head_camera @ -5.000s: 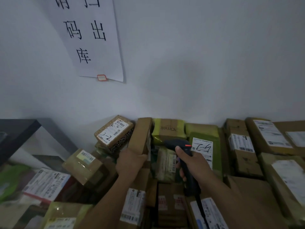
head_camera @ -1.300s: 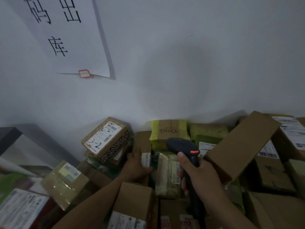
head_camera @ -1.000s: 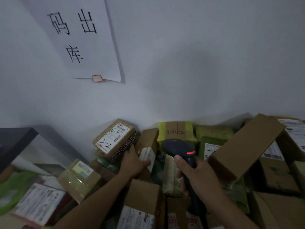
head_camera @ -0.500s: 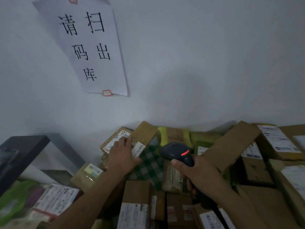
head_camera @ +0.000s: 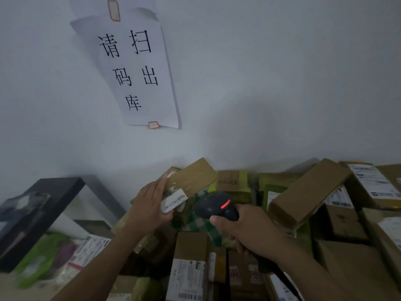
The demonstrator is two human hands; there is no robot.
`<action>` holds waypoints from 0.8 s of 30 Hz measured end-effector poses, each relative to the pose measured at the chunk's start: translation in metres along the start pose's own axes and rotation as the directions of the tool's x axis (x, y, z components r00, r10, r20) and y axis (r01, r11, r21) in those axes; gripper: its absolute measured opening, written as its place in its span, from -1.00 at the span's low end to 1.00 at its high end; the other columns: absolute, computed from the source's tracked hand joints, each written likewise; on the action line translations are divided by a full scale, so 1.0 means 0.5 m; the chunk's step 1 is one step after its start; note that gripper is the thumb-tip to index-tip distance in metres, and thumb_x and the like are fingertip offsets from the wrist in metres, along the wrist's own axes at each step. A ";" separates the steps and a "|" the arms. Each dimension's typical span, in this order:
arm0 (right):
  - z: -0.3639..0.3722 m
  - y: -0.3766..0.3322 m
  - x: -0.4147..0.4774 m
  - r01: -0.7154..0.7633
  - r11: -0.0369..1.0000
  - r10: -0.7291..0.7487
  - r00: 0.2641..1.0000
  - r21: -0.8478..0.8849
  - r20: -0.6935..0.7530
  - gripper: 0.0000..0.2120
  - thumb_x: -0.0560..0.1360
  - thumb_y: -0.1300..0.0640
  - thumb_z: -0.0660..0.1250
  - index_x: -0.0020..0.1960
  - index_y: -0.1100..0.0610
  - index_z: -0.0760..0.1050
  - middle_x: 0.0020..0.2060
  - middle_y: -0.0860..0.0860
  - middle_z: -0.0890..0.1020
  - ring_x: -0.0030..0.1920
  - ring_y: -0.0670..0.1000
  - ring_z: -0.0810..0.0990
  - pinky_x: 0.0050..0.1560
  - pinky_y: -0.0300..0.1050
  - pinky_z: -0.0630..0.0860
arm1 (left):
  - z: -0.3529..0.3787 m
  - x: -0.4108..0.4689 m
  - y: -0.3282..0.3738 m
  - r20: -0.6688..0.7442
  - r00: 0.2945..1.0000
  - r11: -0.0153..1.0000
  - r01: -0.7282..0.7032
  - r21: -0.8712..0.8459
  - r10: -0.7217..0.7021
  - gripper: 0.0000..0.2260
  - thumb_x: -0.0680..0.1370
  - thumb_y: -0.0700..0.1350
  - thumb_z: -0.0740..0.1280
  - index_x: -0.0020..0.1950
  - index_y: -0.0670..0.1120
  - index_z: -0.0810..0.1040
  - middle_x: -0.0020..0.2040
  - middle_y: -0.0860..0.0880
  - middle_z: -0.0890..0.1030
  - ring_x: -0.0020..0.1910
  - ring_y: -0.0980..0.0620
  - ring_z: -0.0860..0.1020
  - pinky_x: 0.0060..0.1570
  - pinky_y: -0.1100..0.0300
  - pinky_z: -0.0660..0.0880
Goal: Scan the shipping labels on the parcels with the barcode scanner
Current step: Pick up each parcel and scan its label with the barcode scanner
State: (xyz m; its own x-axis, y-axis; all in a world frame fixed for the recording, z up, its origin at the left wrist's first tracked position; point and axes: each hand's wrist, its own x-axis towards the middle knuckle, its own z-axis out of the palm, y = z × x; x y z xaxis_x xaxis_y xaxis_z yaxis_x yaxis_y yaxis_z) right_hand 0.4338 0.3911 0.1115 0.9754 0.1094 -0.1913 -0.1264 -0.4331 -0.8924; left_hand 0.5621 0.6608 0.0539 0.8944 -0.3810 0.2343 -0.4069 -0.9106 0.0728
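Left grip [head_camera: 149, 210] grasped a cardboard parcel [head_camera: 192, 181] by its lower end, holding it tilted above the parcel pile [head_camera: 191, 257] close to the wall [head_camera: 282, 83]. Its shipping label [head_camera: 174, 201] faced right. Right grip [head_camera: 249, 232] was clenched round the barcode scanner [head_camera: 217, 208], red light lit, head just beside that label. A paper notice [head_camera: 134, 70] hung on the wall above.

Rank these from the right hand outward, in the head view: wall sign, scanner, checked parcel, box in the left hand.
1. scanner, gripped in the right hand.
2. checked parcel, just left of it.
3. box, up-left, held by the left hand.
4. wall sign, high on the wall.
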 end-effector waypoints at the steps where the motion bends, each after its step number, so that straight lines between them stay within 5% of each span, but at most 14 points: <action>1: 0.003 -0.001 0.000 -0.009 1.000 0.009 1.000 -0.016 0.002 -0.58 0.50 -0.24 0.33 -0.13 0.14 0.56 -0.52 0.02 0.54 -0.61 -0.14 0.46 -0.48 -0.29 0.46 | 0.001 -0.003 -0.003 0.006 1.000 1.000 0.002 -0.011 -0.002 0.00 0.31 0.16 0.58 0.57 -0.16 0.17 0.43 -0.15 0.43 0.37 -0.17 0.42 0.34 -0.07 0.35; 16: 0.014 0.001 0.023 -0.036 0.999 0.036 0.999 0.021 0.003 -0.63 0.51 -0.24 0.33 -0.28 0.03 0.50 -0.59 0.01 0.54 -0.62 -0.07 0.46 -0.49 -0.24 0.47 | 0.026 0.003 -0.004 0.012 1.000 0.999 0.019 -0.031 -0.019 -0.04 0.35 0.14 0.55 0.59 -0.12 0.13 0.52 -0.12 0.32 0.47 -0.17 0.32 0.44 -0.10 0.25; 24: -0.017 0.038 0.030 -0.054 0.994 0.075 0.973 0.097 -0.220 -0.52 0.47 -0.25 0.34 -0.28 0.18 0.49 -0.58 0.06 0.56 -0.61 -0.01 0.51 -0.51 -0.21 0.47 | 0.075 0.041 0.064 0.133 0.932 0.909 0.358 -0.213 -0.336 -0.19 0.41 0.27 0.41 0.56 0.06 0.16 0.51 0.00 0.32 0.44 -0.06 0.29 0.43 -0.16 0.27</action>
State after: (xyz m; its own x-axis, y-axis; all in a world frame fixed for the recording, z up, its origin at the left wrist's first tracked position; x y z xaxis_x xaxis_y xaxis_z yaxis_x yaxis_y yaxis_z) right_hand 0.4475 0.3770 0.0950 0.9790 -0.1229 -0.1627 -0.1961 -0.3493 -0.9163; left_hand 0.5744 0.6178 0.0246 0.9954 -0.0703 0.0651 -0.0890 -0.9301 0.3565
